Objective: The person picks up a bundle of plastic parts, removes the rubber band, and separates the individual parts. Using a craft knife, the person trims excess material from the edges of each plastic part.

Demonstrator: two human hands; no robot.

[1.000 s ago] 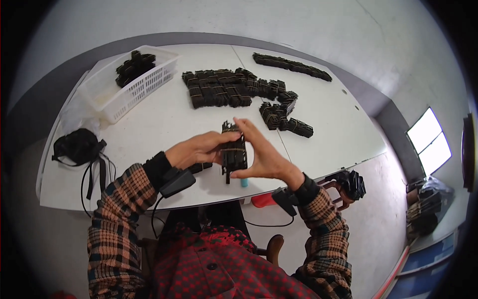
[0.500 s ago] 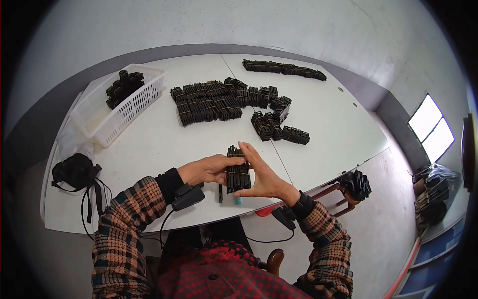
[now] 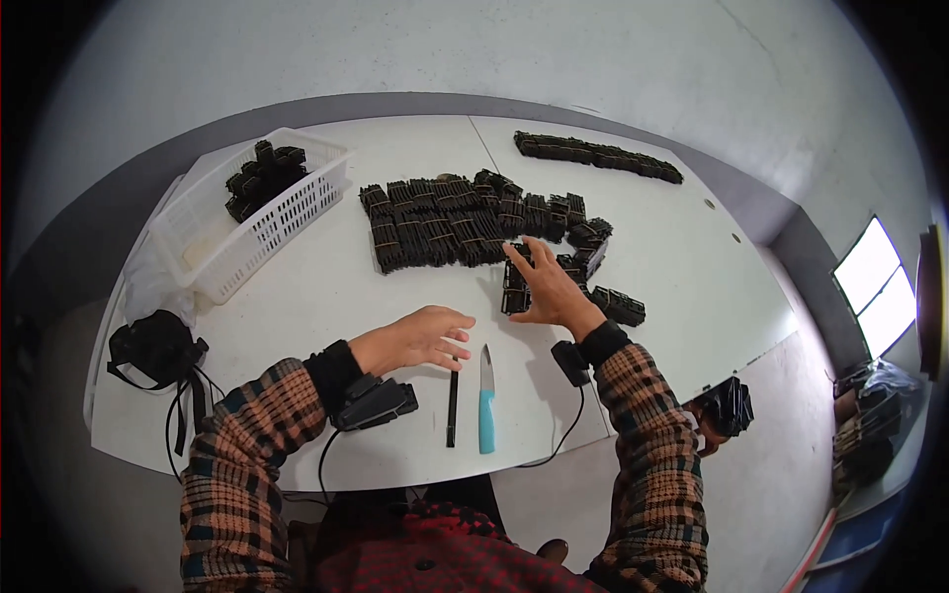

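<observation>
My right hand (image 3: 554, 289) spans a banded bundle of thin black strips (image 3: 515, 281), thumb at its near end and fingers at its far end. That bundle is beside the other black bundles on the table. My left hand (image 3: 420, 339) is over the tabletop with its fingers apart and nothing in it. Just below its fingertips lies a single black strip (image 3: 452, 407). To the right of the strip is a knife (image 3: 486, 415) with a turquoise handle, its blade pointing away from me.
Several banded black bundles (image 3: 435, 232) form a block mid-table on the white table (image 3: 287, 336). A long row of bundles (image 3: 598, 156) lies at the far right. At the left stand a white plastic basket (image 3: 287, 232) holding bundles and a black strapped item (image 3: 153, 341).
My right hand has carried the bundle forward and right, to the other bundles. My left hand has let go of it and opened. The knife and loose strip are now uncovered.
</observation>
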